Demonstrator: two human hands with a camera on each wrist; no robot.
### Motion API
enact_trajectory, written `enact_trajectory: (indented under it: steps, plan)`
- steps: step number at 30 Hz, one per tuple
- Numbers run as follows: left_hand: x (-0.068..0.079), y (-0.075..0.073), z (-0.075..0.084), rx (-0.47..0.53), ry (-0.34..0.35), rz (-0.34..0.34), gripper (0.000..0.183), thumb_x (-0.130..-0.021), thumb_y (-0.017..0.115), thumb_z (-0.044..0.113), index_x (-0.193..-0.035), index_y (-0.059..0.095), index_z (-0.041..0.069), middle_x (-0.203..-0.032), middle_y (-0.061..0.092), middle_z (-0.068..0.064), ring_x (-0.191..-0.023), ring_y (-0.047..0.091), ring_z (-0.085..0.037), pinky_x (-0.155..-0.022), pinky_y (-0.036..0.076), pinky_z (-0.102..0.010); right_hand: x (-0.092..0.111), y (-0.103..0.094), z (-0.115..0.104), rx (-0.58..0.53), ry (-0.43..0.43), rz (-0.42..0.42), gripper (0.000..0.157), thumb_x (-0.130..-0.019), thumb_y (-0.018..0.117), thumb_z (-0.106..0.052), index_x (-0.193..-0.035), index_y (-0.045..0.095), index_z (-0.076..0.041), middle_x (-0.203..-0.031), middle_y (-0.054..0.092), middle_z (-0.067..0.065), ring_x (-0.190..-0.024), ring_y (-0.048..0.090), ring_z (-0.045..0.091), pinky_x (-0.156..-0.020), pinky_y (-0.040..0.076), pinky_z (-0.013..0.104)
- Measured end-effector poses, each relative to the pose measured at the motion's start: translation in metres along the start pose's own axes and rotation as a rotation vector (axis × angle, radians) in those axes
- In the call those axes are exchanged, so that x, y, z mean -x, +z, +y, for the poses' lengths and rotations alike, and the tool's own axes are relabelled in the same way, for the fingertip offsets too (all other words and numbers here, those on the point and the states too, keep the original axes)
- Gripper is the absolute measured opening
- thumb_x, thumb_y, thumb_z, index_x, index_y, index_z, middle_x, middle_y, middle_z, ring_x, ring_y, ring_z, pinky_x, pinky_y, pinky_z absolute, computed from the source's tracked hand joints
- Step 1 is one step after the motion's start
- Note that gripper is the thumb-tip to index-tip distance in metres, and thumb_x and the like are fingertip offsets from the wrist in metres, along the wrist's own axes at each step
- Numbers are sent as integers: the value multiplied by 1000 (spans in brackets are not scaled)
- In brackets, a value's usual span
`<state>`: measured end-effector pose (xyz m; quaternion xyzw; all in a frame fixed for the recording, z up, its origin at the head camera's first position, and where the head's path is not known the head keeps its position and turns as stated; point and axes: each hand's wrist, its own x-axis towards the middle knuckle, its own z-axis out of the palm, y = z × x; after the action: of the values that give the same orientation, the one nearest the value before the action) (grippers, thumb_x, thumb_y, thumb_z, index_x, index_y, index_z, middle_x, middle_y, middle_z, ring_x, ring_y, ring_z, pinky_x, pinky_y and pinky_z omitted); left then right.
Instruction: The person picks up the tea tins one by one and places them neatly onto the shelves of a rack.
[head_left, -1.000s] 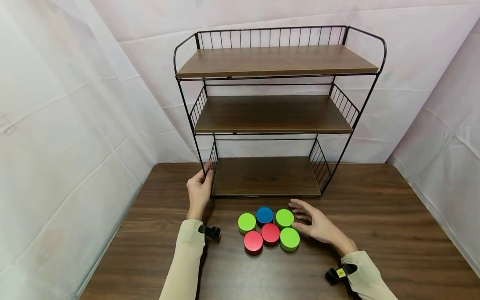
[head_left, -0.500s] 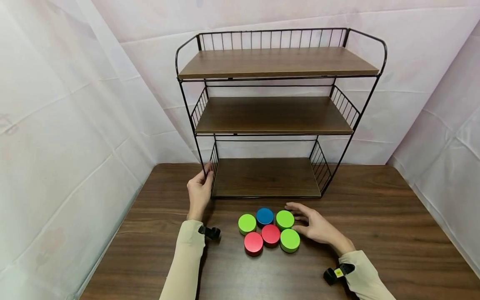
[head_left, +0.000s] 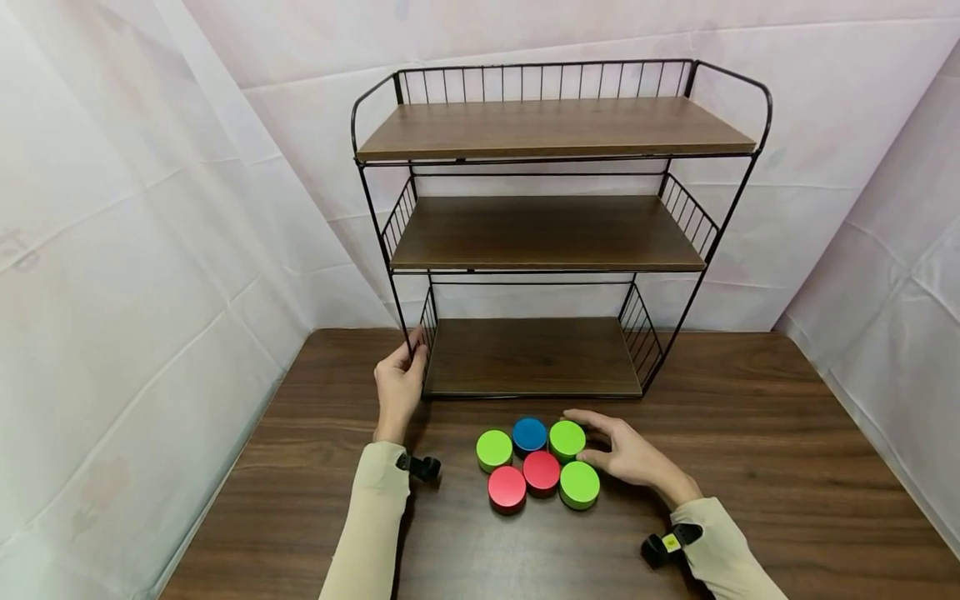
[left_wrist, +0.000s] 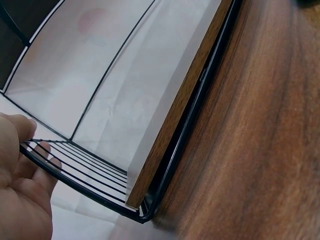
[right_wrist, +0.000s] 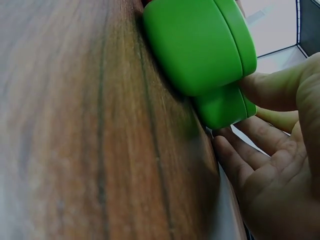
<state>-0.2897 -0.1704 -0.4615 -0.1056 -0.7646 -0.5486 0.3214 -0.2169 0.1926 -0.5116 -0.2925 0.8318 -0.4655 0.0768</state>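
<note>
While the left hand (head_left: 399, 383) grips the lower left side of the black wire rack (head_left: 547, 232), the right hand (head_left: 633, 450) is at the back-right green tub (head_left: 567, 437). Left fingers curl in behind the side wires, thumb opposite; looks like steadying. Right fingers reach round the far edge of that tub, thumb by its near edge: set about it as for a pinch, though how firm the squeeze is cannot be told.

Position: the tub sits on the brown surface (head_left: 757, 467), just in front of the bottom shelf (head_left: 532, 358). Right wrist view shows it standing low on the wood, beyond the front-right green tub (head_left: 580, 483), whose lid edge the thumb overlaps from that angle. Others in the cluster: blue tub (head_left: 529, 436) to its left, back red tub (head_left: 542, 472) diagonally nearer, front red tub (head_left: 507, 487) and left green tub (head_left: 494, 450) farther left. All six rest on the surface, close together.

Step in hand, as judged: taking hold of one tub, lift not yet made. Next move seems to call for a settled pinch on its sides, then a straight rise that spares the front-right green tub, with the left hand keeping the rack firm.
</note>
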Motion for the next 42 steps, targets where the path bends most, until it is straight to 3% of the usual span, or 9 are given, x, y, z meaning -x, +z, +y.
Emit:
enact_trajectory:
  steps: [7, 13, 21, 26, 30, 36, 42]
  plan:
    - [-3, 4, -28, 0, -22, 19, 32, -94, 61, 2, -125, 65, 6, -117, 67, -21, -81, 67, -39, -53, 36, -12, -2, 0, 0, 21, 32, 6, 54, -90, 69, -20, -140, 50, -13, -140, 54, 2, -129, 50, 25, -102, 43, 51]
    - [-2, 3, -32, -3, -12, 18, 30, -94, 63, 11, -124, 66, 15, -117, 69, -14, -92, 70, -28, -58, 41, -10, -2, 1, -8, 2, 44, 8, 52, -90, 68, -9, -139, 51, -8, -138, 55, 8, -127, 51, 31, -100, 43, 55]
    - [-1, 2, -29, -3, -14, -1, 33, -96, 61, 14, -126, 65, 25, -119, 68, -14, -92, 71, -27, -59, 43, -10, -1, -6, -35, -9, 50, -12, 48, -89, 67, -4, -135, 52, 1, -135, 57, 15, -123, 54, 32, -98, 44, 55]
    - [-3, 3, -26, 46, -9, 21, 30, -95, 61, 10, -125, 65, 10, -119, 67, -14, -105, 67, -30, -76, 49, -7, -3, -2, -18, -10, 64, 3, 50, -90, 67, -7, -137, 51, -2, -136, 56, 13, -123, 55, 31, -98, 45, 53]
    - [-6, 2, -15, 82, 4, 36, 28, -94, 60, 3, -121, 65, -3, -116, 67, -21, -102, 66, -39, -76, 49, -7, -4, -1, -5, -1, 65, 16, 50, -91, 68, -13, -138, 52, -8, -136, 57, 7, -120, 57, 27, -96, 49, 47]
    - [-6, -3, 9, 74, -38, 33, 20, -92, 63, 3, -110, 71, -4, -105, 70, -24, -99, 68, -36, -75, 50, -10, -4, -3, -3, 20, 49, 29, 51, -91, 69, -26, -137, 53, -12, -135, 58, 2, -121, 57, 22, -96, 49, 39]
    - [-6, -4, 10, 90, -59, 37, 20, -92, 65, 5, -108, 72, -4, -103, 70, -24, -100, 68, -32, -76, 51, -11, -4, -6, -8, 34, 22, 44, 52, -91, 68, -30, -137, 53, -10, -134, 59, 3, -121, 57, 24, -97, 49, 42]
